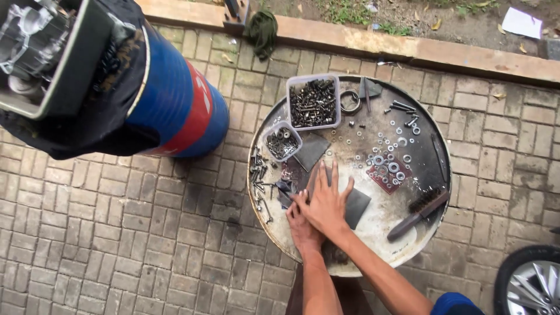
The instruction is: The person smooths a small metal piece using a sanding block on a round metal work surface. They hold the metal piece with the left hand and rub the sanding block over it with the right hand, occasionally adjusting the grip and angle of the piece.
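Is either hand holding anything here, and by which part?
Nothing is gripped: the right hand lies flat over the left hand, pressing on a dark sheet on the drum top.

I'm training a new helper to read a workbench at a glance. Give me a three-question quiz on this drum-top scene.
1. True or false: the right hand lies flat on top of the left hand.
2. Which container holds more bolts: A) the square tub, B) the small round tub?
3. What tool lies at the drum top's right edge?

Key: 1 true. 2 A. 3 A wire brush.
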